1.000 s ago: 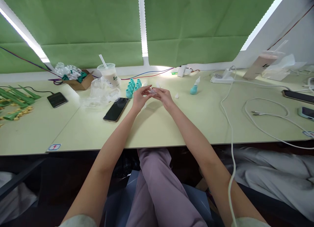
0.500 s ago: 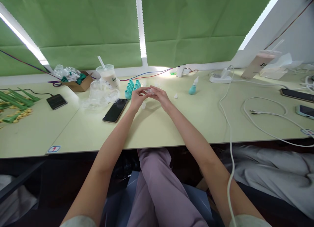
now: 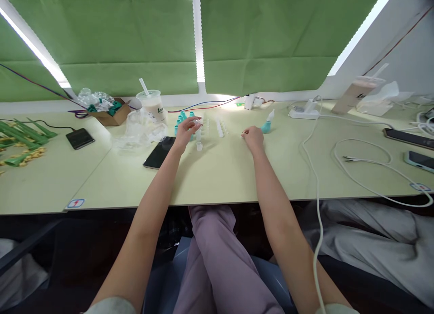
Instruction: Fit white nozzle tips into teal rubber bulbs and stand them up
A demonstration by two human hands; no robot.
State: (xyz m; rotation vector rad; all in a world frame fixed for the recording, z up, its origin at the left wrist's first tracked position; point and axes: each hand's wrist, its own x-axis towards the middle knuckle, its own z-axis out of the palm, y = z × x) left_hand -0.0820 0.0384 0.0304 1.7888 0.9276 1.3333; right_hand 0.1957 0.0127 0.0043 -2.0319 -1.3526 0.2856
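My left hand (image 3: 186, 132) is above the table beside a group of teal bulb-shaped pieces (image 3: 182, 116), its fingertips pinched around a small clear plastic piece that is partly hidden. Just below it stands a translucent plastic part (image 3: 199, 146) on the tabletop. Further right, my right hand (image 3: 253, 138) rests low at the table, thumb and fingers closed on a small white piece (image 3: 242, 134), mostly covered. Right behind that hand is a teal bulb (image 3: 266, 127) with a white pointed tip (image 3: 271, 115). Between my hands lie rows of small translucent parts (image 3: 220, 128).
A black phone (image 3: 159, 153) lies by my left forearm, with a crumpled plastic bag (image 3: 140, 128) and a drink cup (image 3: 151, 104) behind. A cardboard box (image 3: 113, 116) stands back left. A white cable (image 3: 310, 162) crosses the right side from a power strip (image 3: 303, 111).
My hands have parted. The right hand moved right to the small white piece lying on the table, while the left stayed near the teal bulbs. Small translucent rows now show between them.
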